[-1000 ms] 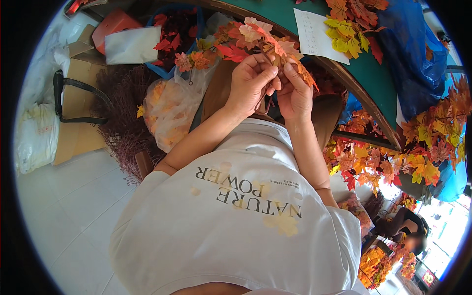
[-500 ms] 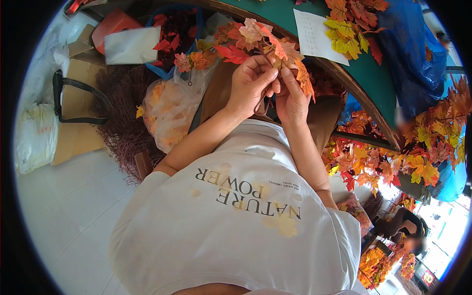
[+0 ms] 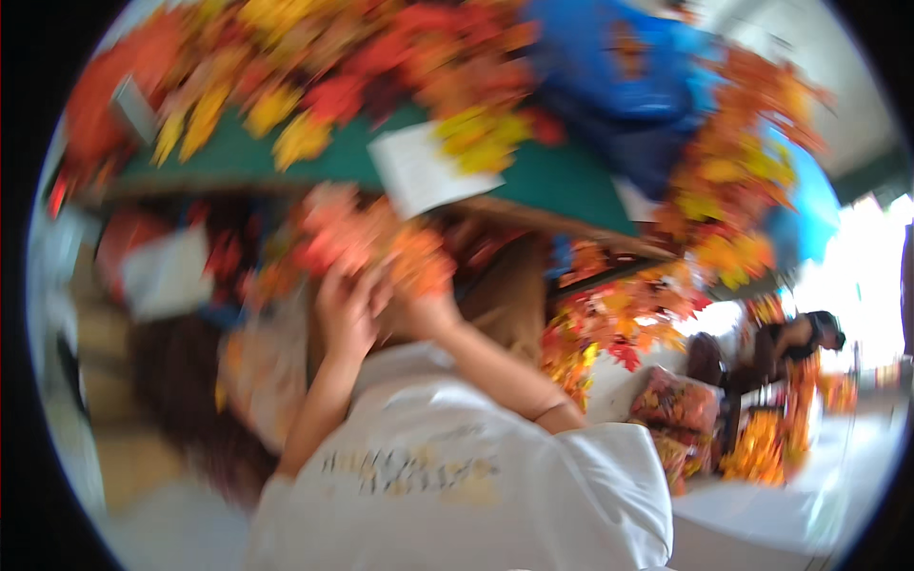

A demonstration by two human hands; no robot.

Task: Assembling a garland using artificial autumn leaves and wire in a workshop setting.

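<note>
A spray of artificial maple leaves [image 3: 338, 233], pink-orange and red, is held up in front of my lap, just below the table edge. My left hand [image 3: 347, 312] is closed at the base of its leaves, fingers pointing up. Close beside it my right hand [image 3: 424, 309] grips the same spray, its fingers mostly covered by a bright orange leaf [image 3: 419, 259]. Motion smears both hands, so the stem between the fingers cannot be made out.
A green-topped table [image 3: 333, 157] carries heaped maple leaves [image 3: 400, 52], a white paper [image 3: 419, 171] and a blue plastic bag [image 3: 619, 76]. Leaf sprays [image 3: 624, 319] hang at the right. Left of my knees are a clear bag [image 3: 271, 376] and dark stems [image 3: 186, 400]. A person [image 3: 800, 338] sits far right.
The view has swung up and to the right, showing more of the table and the room. My hands still hold the leaf spray together, now lower and further left in the picture.
</note>
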